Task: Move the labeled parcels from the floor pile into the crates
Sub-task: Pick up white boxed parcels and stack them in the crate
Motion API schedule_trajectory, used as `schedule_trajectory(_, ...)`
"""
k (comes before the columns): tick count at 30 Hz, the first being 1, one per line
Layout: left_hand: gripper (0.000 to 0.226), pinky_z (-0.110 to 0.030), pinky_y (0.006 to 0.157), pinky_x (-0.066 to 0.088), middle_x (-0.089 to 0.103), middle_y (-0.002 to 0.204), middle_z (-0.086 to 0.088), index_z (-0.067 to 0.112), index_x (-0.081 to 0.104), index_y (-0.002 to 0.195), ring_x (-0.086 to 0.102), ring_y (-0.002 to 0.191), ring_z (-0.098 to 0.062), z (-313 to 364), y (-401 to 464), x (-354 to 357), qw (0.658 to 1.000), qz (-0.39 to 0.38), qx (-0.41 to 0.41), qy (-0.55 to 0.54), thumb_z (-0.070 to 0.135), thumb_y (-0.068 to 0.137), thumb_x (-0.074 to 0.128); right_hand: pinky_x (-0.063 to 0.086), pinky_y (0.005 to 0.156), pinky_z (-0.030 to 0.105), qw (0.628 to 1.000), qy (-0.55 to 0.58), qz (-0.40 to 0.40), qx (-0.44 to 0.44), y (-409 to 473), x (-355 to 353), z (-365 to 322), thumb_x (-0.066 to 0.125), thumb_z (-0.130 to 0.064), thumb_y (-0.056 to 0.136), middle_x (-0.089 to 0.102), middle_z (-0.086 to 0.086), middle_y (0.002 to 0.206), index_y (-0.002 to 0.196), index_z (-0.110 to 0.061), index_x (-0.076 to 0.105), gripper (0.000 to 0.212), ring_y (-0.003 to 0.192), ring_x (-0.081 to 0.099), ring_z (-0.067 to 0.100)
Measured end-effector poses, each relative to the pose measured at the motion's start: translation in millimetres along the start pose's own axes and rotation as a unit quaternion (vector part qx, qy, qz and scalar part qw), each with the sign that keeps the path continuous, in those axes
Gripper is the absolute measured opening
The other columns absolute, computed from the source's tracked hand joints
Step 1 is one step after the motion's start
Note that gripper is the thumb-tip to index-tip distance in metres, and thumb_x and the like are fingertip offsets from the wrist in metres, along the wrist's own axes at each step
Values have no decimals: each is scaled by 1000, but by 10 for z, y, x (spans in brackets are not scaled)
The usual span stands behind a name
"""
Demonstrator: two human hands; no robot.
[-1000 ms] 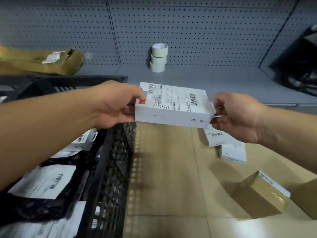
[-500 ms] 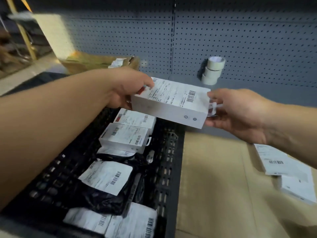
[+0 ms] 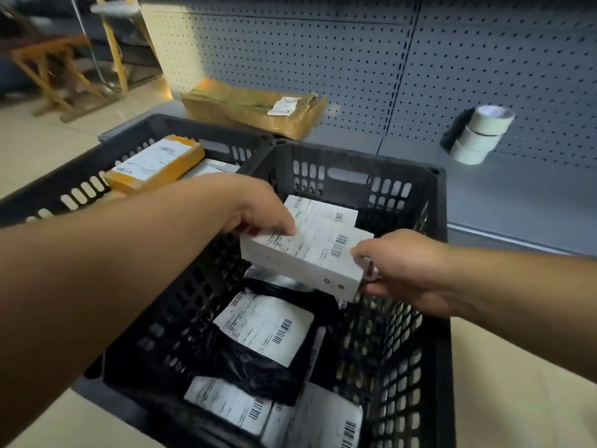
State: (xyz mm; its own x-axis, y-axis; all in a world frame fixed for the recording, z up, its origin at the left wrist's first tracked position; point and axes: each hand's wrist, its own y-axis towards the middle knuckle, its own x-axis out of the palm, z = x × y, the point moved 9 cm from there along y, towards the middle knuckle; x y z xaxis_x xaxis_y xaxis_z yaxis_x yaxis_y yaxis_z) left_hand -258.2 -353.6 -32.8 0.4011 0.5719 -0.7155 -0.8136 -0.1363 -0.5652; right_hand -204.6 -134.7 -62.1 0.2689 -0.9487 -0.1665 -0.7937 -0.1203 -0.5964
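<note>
Left hand and right hand each grip an end of a white box — tilted, inside the black crate; labelled parcels lie beneath.

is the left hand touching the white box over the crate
Touching. The head view shows the left hand with its fingertips pressed on the label end of the white box, no gap.

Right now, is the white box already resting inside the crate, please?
Not yet. Both hands, left hand and right hand, hold the white box above the parcels in the black crate.
</note>
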Motion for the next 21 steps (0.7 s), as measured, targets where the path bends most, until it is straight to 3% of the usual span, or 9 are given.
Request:
schedule_trajectory(1,29,-34,76,57,64,101,-6,18,58,92,63,83,-22,-62,31,50,1000,-8,-2,27,34,83,80,63,66,28,1000,-27,5,6,51,64,49,55,-14,98,79,-3,100,112,-11,65,17,71,75,9)
schedule_trajectory(4,27,-41,88,60,69,112,-12,16,58,106,69,86,-26,-198,73,275,994,-52,-3,98,26,87,75,61,74,31,997,-76,6,23,173,256,202,56,-18,98,75,-2,98,118,-12,64,22,69,69,11)
schedule_trajectory(6,33,-41,87,61,72,112,-15,4,65,114,74,89,-29,-219,87,369,986,-60,9,153,24,88,71,60,66,28,994,-106,2,29,233,344,296,53,-14,95,74,-1,99,115,-10,66,24,72,67,15)
schedule_trajectory(9,31,-30,59,54,73,93,-11,2,68,101,66,67,-25,-206,99,478,967,-70,28,244,31,89,70,54,55,23,985,-167,5,42,287,405,367,51,-11,89,67,0,90,93,-10,63,13,65,61,17)
schedule_trajectory(11,26,-20,44,43,68,77,-8,8,64,84,57,51,-20,-225,130,572,949,-83,31,304,33,92,66,63,70,32,979,-195,2,52,351,449,412,57,-16,89,66,4,97,96,-7,64,13,70,62,19)
schedule_trajectory(13,26,-13,34,32,59,63,-3,14,57,73,47,37,-15,-236,179,628,933,-80,34,350,31,92,62,64,81,40,980,-189,-7,58,420,514,454,66,-21,91,64,6,108,106,-6,65,21,81,65,21)
schedule_trajectory(17,22,-24,47,39,58,71,-2,14,60,78,50,52,-18,-285,268,700,910,-82,41,405,30,93,61,63,83,41,979,-196,-15,60,518,628,503,71,-25,91,67,5,109,109,-8,65,26,90,71,22)
schedule_trajectory(21,14,-26,53,42,67,80,-6,13,65,89,58,65,-23,-342,276,686,916,-70,31,394,27,87,65,64,81,40,976,-205,-23,71,619,688,555,76,-22,86,68,9,105,104,-4,65,28,85,73,24)
